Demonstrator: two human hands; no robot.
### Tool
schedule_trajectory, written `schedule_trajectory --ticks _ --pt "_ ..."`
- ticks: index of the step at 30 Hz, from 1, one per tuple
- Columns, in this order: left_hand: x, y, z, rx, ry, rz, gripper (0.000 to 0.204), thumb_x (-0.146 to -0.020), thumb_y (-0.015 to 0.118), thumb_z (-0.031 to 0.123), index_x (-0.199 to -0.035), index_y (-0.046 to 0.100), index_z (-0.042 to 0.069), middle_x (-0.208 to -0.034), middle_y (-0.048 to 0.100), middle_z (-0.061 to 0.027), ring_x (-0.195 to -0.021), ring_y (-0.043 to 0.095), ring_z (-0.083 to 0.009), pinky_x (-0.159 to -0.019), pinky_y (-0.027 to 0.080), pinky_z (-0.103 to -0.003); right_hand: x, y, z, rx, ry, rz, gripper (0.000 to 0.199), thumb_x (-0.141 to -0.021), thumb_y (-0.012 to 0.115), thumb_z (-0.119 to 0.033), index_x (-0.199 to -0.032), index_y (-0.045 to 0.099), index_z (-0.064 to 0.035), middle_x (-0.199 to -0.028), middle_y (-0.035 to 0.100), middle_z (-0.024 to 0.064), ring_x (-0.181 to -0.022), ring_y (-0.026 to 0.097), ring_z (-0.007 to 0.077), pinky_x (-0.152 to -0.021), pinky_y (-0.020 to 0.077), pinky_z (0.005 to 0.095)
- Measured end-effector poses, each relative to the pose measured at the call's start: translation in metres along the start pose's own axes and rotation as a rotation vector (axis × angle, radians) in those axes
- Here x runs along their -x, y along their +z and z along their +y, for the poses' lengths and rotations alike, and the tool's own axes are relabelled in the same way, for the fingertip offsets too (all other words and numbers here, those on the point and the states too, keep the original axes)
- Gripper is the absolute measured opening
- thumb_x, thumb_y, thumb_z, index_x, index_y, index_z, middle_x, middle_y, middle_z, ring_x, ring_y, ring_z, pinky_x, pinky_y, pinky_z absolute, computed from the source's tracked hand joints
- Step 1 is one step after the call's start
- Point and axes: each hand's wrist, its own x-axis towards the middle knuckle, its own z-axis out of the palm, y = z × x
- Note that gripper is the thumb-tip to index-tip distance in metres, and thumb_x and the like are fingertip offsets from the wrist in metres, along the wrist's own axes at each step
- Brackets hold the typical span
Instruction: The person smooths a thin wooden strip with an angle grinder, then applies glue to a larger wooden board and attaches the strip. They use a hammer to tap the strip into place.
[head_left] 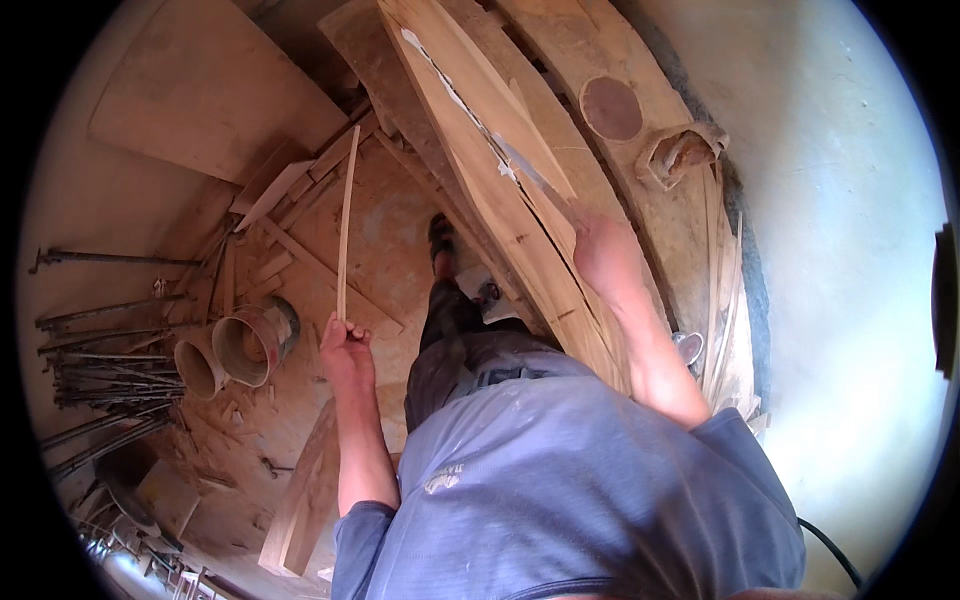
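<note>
The workpiece is a long plank point(480, 125) lying lengthwise along the bench point(645, 65), in front of the person and toward the right. A dark crack point(549, 236) runs along the plank. White filler point(440, 78) lines the far portion of the crack, with a further patch about halfway along.

Right hand point(603, 258): positioned above the plank, at the right of the crack. The fingers are closed on the near end of a flat blade point(532, 172). The blade extends away from the hand, toward the filler patch; whether its tip touches the plank cannot be told.

Left hand point(347, 350): positioned well apart from the plank, over the floor point(385, 220). The fingers are closed on the lower end of a thin wooden strip point(348, 220), which points away from the person.

Bench, right of the plank: a round brown disc point(611, 108) lies flat; an open bag point(685, 155) with brown contents stands just beside it. Narrow strips point(722, 300) lie nearer the person.

Left side: two buckets point(281, 322) stand close together on the floor. A group of metal bars point(110, 372) is located beside them, at the wall. A thick wooden beam point(305, 490) lies nearer the person.
</note>
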Motion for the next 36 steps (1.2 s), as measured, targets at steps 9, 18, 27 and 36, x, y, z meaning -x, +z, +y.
schedule_trajectory --ticks 9,18,27,36 --pt "0.0 0.004 -0.008 -0.012 -0.03 -0.052 0.037 -0.101 0.058 0.008 -0.136 0.05 -0.002 -0.088 0.06 -0.0084 -0.074 0.056 -0.0204 -0.073 0.048 -0.038 0.003 -0.005 -0.028 0.06 0.057 -0.045 0.054 -0.084 0.058 -0.007 -0.137 0.059 -0.0166 -0.098 0.072 0.0212 -0.087 0.071 0.0422 -0.075 0.0549 0.0537" --pt "-0.003 -0.021 -0.004 -0.022 0.001 -0.047 0.026 -0.099 0.059 0.005 -0.124 0.055 0.002 -0.084 0.057 -0.004 -0.072 0.052 -0.0169 -0.071 0.045 -0.034 0.05 -0.031 0.101 -0.456 0.442 0.177 0.036 -0.095 0.058 -0.019 -0.129 0.07 -0.0158 -0.107 0.073 0.0202 -0.102 0.071 0.0386 -0.087 0.0551 0.0459" --pt "0.001 0.002 -0.003 -0.086 -0.015 -0.125 0.018 -0.1 0.062 0.009 -0.117 0.058 0.003 -0.084 0.059 -0.0033 -0.074 0.054 -0.0161 -0.072 0.046 -0.033 0.008 0.024 0.287 0.137 0.699 0.019 0.032 -0.094 0.053 -0.021 -0.112 0.075 -0.0054 -0.102 0.076 0.0164 -0.091 0.073 0.037 -0.082 0.0561 0.0473" --pt "0.008 -0.002 0.011 -0.125 0.055 -0.133 0.021 -0.098 0.064 0.009 -0.117 0.059 0.003 -0.086 0.059 -0.0035 -0.075 0.054 -0.0169 -0.072 0.046 -0.033 -0.07 -0.029 0.221 0.408 0.437 -0.275 0.028 -0.091 0.054 -0.01 -0.109 0.074 -0.0018 -0.113 0.073 0.0211 -0.106 0.072 0.0359 -0.086 0.0576 0.0478"
